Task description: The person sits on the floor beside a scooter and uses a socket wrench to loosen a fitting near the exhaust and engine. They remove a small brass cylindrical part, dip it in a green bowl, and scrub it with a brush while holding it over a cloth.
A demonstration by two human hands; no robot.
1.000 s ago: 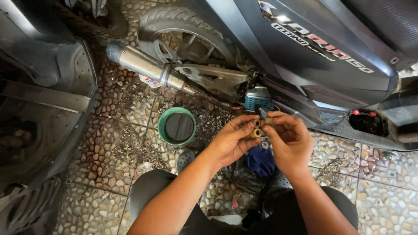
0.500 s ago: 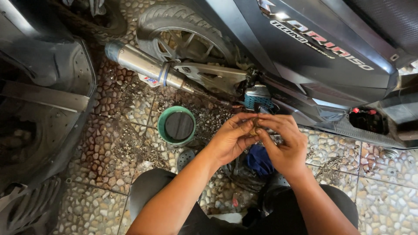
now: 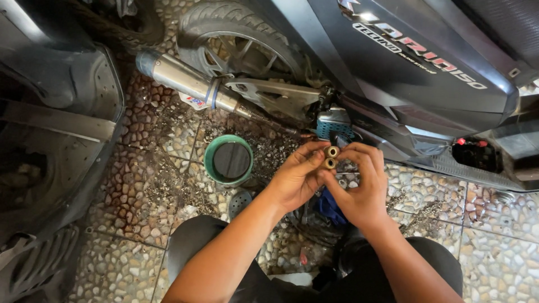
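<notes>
Head view, looking down past 2 dark-trousered knees onto a pebble-mosaic floor (image 3: 146, 185).

At centre, left hand (image 3: 295, 182) and right hand (image 3: 359, 188) brought together, fingertips meeting. Pinched between them, 2 small brass-coloured rollers (image 3: 330, 157), short hollow cylinders, one stacked just above the other, open ends facing the camera. Left thumb and forefinger closed on the rollers from the left; right fingers (image 3: 359, 157) curled over and gripping them from the right. Held in the air above the floor, just in front of the scooter's underside.

Behind the hands, a dark grey scooter (image 3: 415, 73) with its rear wheel (image 3: 236, 39) at top centre and a silver exhaust pipe (image 3: 191, 84) slanting down toward the engine area. Just above the rollers, a teal finned metal part (image 3: 334, 126) on the machine.

Left of the hands, a green-rimmed round container (image 3: 227, 161) on the floor, well apart from them. Below the hands, a blue cloth (image 3: 331, 207), partly hidden. Far left, black plastic body panels (image 3: 56, 129).
</notes>
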